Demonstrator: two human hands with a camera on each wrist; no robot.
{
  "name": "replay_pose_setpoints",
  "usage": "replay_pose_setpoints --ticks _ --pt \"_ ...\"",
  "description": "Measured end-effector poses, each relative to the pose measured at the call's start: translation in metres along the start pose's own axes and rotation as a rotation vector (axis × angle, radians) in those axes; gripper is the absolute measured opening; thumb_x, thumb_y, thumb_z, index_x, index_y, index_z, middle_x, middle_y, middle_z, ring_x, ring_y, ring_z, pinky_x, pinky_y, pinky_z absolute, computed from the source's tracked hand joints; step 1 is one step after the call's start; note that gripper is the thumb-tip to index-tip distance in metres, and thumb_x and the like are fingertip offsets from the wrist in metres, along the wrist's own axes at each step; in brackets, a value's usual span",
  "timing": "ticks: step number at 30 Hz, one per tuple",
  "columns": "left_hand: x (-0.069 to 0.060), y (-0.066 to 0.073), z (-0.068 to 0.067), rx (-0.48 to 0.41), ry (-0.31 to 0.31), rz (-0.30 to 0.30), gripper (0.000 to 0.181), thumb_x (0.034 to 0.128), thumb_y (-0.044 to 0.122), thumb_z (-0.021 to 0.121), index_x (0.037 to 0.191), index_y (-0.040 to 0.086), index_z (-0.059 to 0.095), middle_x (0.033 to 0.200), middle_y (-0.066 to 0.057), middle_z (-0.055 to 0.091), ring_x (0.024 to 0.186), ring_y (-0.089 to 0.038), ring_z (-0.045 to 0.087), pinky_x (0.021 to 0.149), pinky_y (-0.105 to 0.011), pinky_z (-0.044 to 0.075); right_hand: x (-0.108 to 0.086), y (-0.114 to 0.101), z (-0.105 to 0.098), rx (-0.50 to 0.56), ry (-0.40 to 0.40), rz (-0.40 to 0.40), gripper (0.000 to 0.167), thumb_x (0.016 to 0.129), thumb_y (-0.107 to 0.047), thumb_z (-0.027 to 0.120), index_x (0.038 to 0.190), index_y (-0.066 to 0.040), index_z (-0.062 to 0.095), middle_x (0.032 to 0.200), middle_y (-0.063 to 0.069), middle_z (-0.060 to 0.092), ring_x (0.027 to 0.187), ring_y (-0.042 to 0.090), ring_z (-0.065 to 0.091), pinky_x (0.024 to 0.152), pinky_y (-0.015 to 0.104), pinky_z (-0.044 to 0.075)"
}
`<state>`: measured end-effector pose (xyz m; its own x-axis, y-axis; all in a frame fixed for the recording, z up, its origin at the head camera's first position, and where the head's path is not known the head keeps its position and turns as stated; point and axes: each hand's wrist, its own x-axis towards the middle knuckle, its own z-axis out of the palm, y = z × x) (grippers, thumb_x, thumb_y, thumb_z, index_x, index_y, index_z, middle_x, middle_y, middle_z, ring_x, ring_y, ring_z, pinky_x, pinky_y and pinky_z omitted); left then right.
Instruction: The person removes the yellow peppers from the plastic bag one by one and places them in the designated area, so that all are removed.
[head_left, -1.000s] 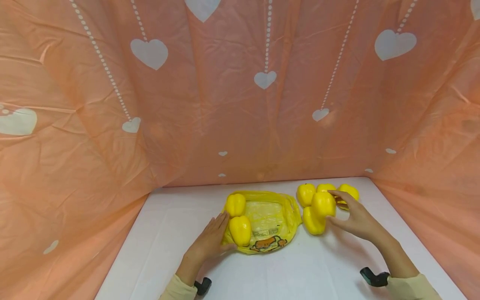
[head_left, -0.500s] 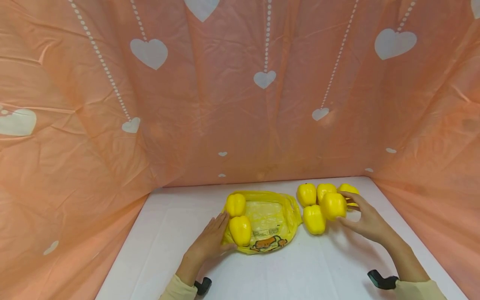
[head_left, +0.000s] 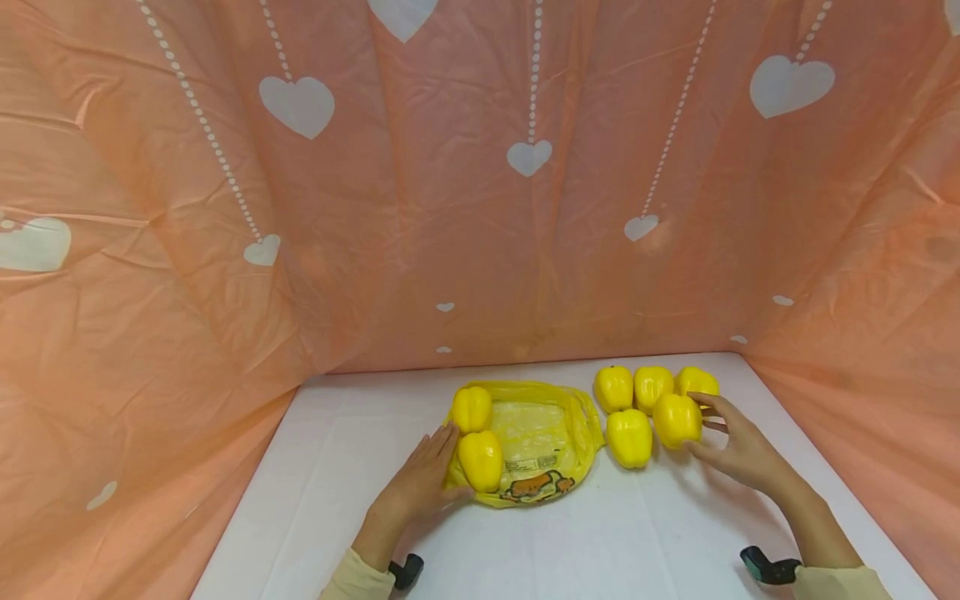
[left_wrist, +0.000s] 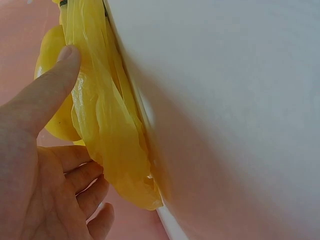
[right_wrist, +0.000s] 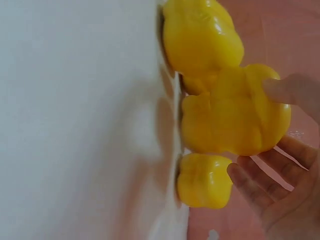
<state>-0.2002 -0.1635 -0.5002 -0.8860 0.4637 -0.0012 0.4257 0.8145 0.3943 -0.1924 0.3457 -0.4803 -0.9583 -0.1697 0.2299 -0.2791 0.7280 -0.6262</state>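
Observation:
My right hand (head_left: 738, 446) holds a yellow bell pepper (head_left: 677, 421) between thumb and fingers, beside a front pepper (head_left: 628, 437) and before a back row of peppers (head_left: 653, 387). In the right wrist view the thumb lies on the held pepper (right_wrist: 252, 112), with fingers on its other side. My left hand (head_left: 420, 471) rests at the left edge of a yellow plastic bag (head_left: 581, 421), fingers fairly straight along two peppers (head_left: 481, 461) there. In the left wrist view its thumb touches the bag (left_wrist: 107, 125); the fingertips are partly behind it.
All this lies on a white table (head_left: 555, 550). A peach curtain with white hearts (head_left: 487, 217) hangs at the back and both sides. Small black devices sit at the left wrist (head_left: 407, 572) and right wrist (head_left: 768, 567).
My right hand has moved right and slightly down with the held pepper, from over the front pepper to a spot beside it. The left hand has stayed still.

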Motion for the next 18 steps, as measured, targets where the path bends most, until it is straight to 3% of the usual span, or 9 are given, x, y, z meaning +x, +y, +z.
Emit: replay_pose_setpoints --ticks 18 --pt "0.002 -0.001 0.002 -0.008 0.006 -0.007 0.103 0.0939 0.044 0.083 0.164 -0.009 0.030 0.175 -0.024 0.026 0.163 -0.039 0.024 0.134 -0.056 0.020 -0.001 0.015 0.016 0.024 -0.033 0.025 0.082 0.090 -0.020 0.088 0.151 0.009 0.041 0.139 0.036 0.056 0.125 0.059 0.058 0.104 0.073 0.051"
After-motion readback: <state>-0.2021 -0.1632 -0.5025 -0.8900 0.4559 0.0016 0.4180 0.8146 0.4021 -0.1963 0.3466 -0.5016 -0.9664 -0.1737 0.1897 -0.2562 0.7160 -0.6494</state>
